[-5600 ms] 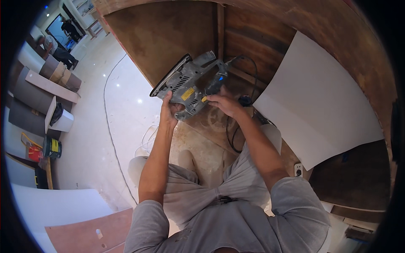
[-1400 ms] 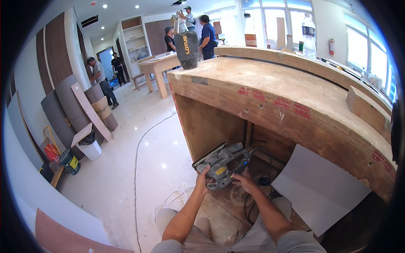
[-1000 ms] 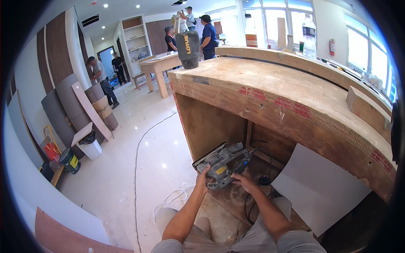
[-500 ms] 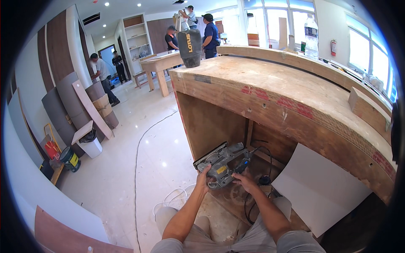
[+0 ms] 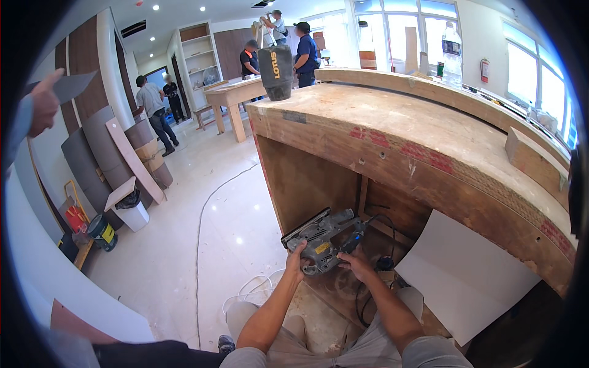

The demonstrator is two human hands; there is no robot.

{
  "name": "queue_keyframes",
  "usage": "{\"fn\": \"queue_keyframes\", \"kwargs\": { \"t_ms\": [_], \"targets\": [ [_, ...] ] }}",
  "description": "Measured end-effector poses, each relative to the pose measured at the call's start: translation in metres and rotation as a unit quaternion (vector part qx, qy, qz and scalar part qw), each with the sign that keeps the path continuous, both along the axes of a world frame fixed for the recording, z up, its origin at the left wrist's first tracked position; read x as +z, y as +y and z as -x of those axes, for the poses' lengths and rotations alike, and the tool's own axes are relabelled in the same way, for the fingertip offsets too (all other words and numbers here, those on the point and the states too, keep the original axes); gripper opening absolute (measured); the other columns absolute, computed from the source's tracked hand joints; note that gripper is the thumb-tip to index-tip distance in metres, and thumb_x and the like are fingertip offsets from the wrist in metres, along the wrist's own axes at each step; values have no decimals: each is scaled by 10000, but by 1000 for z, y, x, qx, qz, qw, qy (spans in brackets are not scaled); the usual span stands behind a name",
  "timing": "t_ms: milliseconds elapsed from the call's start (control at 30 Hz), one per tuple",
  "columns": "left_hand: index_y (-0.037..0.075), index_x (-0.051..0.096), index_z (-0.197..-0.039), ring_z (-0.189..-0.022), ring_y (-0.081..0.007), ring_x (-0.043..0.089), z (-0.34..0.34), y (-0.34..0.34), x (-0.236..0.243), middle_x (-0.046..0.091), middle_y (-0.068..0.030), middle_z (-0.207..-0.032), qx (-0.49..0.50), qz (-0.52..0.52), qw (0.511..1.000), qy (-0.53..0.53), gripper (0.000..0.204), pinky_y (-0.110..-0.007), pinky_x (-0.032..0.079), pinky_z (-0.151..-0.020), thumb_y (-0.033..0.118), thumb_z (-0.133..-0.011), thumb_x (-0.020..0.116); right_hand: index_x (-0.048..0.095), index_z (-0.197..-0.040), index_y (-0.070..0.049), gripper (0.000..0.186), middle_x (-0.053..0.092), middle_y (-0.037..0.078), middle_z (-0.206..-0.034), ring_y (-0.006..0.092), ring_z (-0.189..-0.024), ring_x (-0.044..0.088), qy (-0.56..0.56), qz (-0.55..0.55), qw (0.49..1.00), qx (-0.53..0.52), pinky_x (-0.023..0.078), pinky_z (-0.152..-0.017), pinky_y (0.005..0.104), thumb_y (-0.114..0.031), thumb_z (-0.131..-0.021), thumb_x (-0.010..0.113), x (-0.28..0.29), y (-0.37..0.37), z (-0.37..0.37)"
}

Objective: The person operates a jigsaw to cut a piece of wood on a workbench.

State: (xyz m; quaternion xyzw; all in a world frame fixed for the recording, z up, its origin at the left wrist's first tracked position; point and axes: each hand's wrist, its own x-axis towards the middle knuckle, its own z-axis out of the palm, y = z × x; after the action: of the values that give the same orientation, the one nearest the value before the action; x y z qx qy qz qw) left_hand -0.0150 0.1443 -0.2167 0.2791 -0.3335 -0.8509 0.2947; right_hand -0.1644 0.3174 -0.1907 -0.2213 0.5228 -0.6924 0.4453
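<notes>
A grey corded power tool (image 5: 326,240) with a flat base plate, a sander by its shape, is held on its side inside the open bay of the wooden cabinet (image 5: 288,178). My left hand (image 5: 297,260) grips its near left end, thumb up along the plate edge. My right hand (image 5: 354,260) is wrapped round the handle at the right, near the blue switch area. A black cable loops down from the tool past my right hand, and white cord (image 5: 248,288) lies by my left knee. A curved white sheet (image 5: 463,273) stands to the right of my forearm.
A dark bag-like cylinder (image 5: 274,72), bottle (image 5: 451,55) and timber block lie atop the cabinet. A co-worker's hand (image 5: 44,104) holds a grey sheet at left, with a dark-trousered leg below. Workers (image 5: 305,52) stand behind; panels (image 5: 92,165), bin and buckets line the left. A cord crosses the floor.
A co-worker's hand with a sheet and a dark leg have entered at the left. A distant worker has turned and stepped from the wall. My hands and tool stay put.
</notes>
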Motion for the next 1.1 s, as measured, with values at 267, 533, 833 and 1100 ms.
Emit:
{"fn": "queue_keyframes", "kwargs": {
  "t_ms": [267, 533, 833, 1100],
  "targets": [
    [134, 467, -1289, -1127, -274, 537, 1, 6, 6, 546, -97, -1238, 9, -20, 1000, 1, 631, -424, 425, -944, 314, -768, 773, 202, -1413, -173, 749, 541, 75, -1158, 213, -1041, 579, -5, 8, 1000, 8, 519, -827, 430, -64, -834, 665, -4, -1, 3],
    [126, 473, -1277, -1133, -276, 536, -2, 10, 13, 546, -103, -1234, 16, -17, 1000, -13, 606, -436, 429, -957, 305, -777, 766, 151, -1433, -172, 799, 493, 87, -1233, 224, -1067, 564, -1, 6, 1000, 4, 507, -850, 444, -73, -832, 668, -1, 0, 0],
    [159, 458, -1258, -1113, -294, 546, -2, 11, 16, 536, -109, -1232, 24, -18, 1000, -4, 560, -445, 490, -875, 277, -797, 753, 120, -1441, -173, 821, 468, 95, -1268, 233, -1110, 534, 6, 9, 1000, 16, 497, -868, 461, -91, -831, 664, -1, 0, 3],
    [131, 535, -1192, -902, -212, 602, -2, 31, 39, 590, -69, -1133, 38, 0, 999, -25, 523, -287, 452, -591, 407, -793, 733, 130, -1437, -184, 800, 483, 91, -1250, 232, -1098, 541, 8, 7, 1000, 9, 489, -866, 466, -94, -841, 657, -2, 2, 3]
  ]
}}
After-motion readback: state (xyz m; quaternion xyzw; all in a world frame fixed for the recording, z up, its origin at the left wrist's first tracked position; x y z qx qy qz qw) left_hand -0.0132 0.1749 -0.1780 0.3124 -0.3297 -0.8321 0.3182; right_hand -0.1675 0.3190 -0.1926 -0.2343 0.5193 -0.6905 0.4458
